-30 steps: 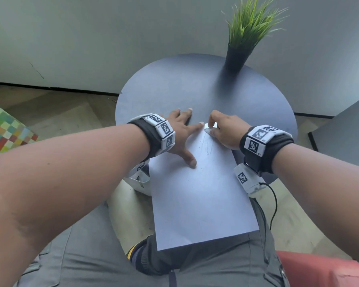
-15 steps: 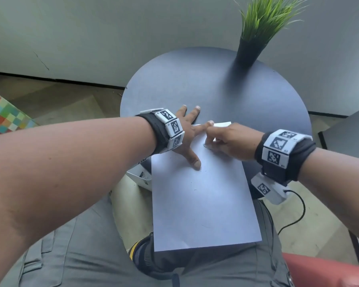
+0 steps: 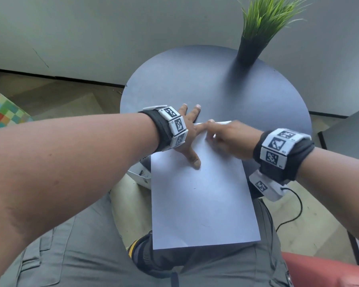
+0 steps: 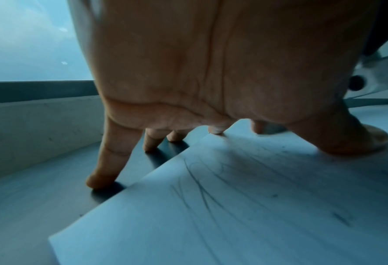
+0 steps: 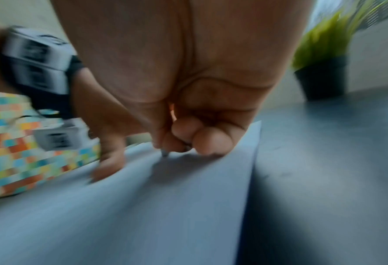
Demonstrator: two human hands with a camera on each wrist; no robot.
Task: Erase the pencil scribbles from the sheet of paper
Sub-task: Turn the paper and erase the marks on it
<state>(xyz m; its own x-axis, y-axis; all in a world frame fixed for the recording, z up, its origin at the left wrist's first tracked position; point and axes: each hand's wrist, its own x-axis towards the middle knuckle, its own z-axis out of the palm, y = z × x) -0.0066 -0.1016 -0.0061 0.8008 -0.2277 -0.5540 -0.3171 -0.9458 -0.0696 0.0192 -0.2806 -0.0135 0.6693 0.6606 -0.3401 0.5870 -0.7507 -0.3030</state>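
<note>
A white sheet of paper [image 3: 201, 204] lies on the round dark table [image 3: 216, 85], its near end hanging over my lap. My left hand [image 3: 192, 139] is spread flat at the sheet's far left corner, with the thumb and index finger on the paper and the other fingers on the table. Pencil scribbles [image 4: 200, 182] show beneath that palm [image 4: 211, 71]. My right hand [image 3: 230, 139] is curled and blurred over the scribbled area, close to the left index finger. It pinches a small eraser whose grey tip [image 5: 164, 154] touches the paper [image 5: 143, 206]; the rest is hidden.
A potted grass plant [image 3: 249, 48] stands at the table's far right. A second dark table [image 3: 352, 133] is to the right, and a checkered cushion [image 3: 2, 112] sits far left. A white box [image 3: 140, 175] lies on the floor by the table, a red seat [image 3: 330, 272] near right.
My right hand has slid left across the paper and now covers the scribbles seen a second ago. The left hand has stayed spread in place.
</note>
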